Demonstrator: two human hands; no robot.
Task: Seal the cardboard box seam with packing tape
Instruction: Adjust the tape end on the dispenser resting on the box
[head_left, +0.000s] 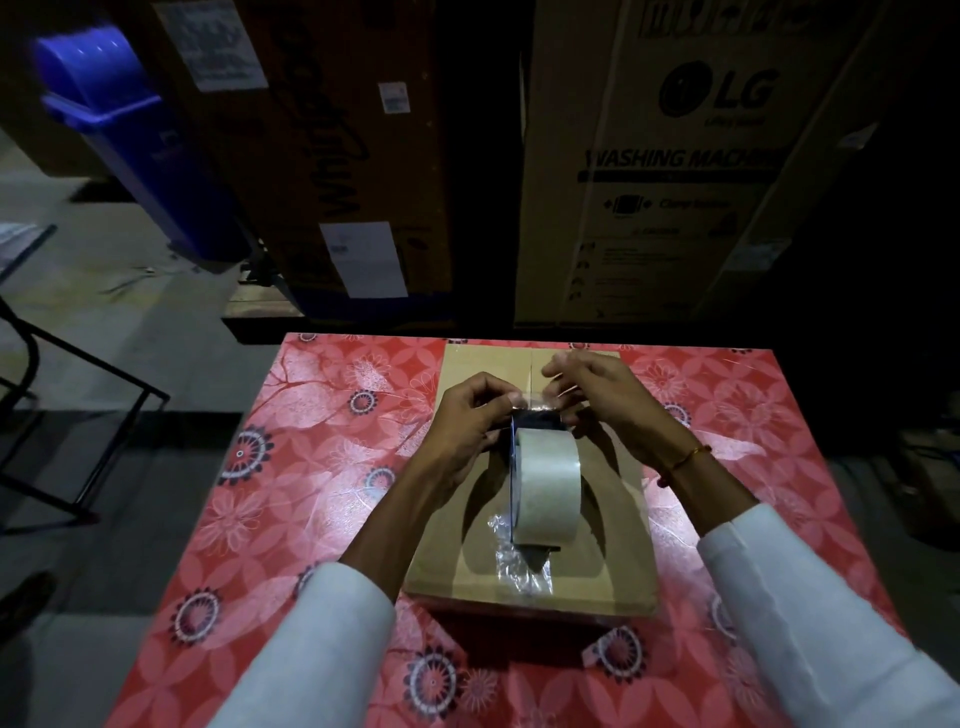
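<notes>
A closed brown cardboard box (613, 525) lies on a table with a red flowered cloth (322, 499). Its seam runs away from me down the middle. A tape dispenser with a roll of clear packing tape (545, 488) stands upright on the box top. My left hand (467, 421) holds the dispenser's far end and pinches the tape's edge. My right hand (592, 395) pinches the clear tape end (537, 401) just above the seam. A crumpled piece of clear tape (519, 566) is stuck on the box's near part, under the dispenser.
Large cardboard cartons (675, 156) stand behind the table, one printed as a washing machine box. A blue bin (135, 140) leans at the back left. A black metal frame (62, 395) stands on the floor to the left.
</notes>
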